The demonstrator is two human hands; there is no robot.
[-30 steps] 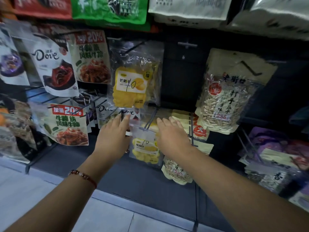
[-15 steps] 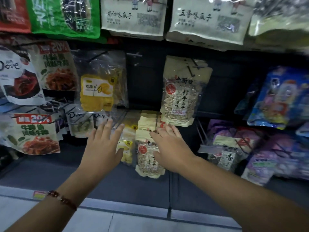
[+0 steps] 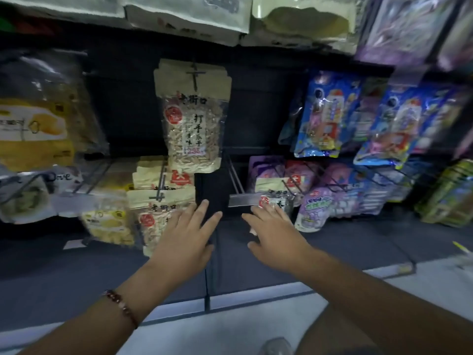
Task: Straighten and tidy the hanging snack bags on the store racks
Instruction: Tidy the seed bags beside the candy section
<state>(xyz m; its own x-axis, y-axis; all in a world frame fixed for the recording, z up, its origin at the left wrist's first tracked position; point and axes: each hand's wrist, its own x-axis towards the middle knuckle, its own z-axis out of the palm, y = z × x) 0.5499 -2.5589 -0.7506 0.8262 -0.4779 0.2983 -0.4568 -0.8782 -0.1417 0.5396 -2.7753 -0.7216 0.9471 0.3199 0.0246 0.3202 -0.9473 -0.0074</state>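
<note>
The left hand (image 3: 188, 237) is reaching forward with its fingers straight and spread wide, holding nothing; a beaded bracelet (image 3: 122, 307) is sitting on its wrist. Its fingers are lying over the right edge of a lower bag of sunflower seeds (image 3: 156, 221), a beige-topped clear pack hanging on a wire hook in the bottom row, though whether they are actually touching it I cannot tell. The right hand (image 3: 275, 233) is also stretching out with flat, spread fingers, gripping nothing, and its fingertips are overlapping the lower part of a small seed bag (image 3: 277, 201) with a red round mark, which is hanging at the front of the next hook to the right, just beside a grey price-tag strip (image 3: 243, 200). Between the two hands a dark back panel (image 3: 212, 190) of the rack is showing. Above the left hand a larger sunflower seed bag (image 3: 194, 129) is hanging upright from an upper hook. To the left, a yellow dried-mango bag (image 3: 112, 221) is hanging just beside the lower seed bag, and a bigger, blurred mango bag (image 3: 38, 129) is hanging above it. To the right of the right hand, purple snack bags (image 3: 316, 208) are crowding the bottom row, with blue cartoon-printed bags (image 3: 330, 116) hanging above them and a green pack (image 3: 450, 198) at the far right. A pale floor (image 3: 230, 326) is running below the rack's dark base shelf (image 3: 76, 265).
</note>
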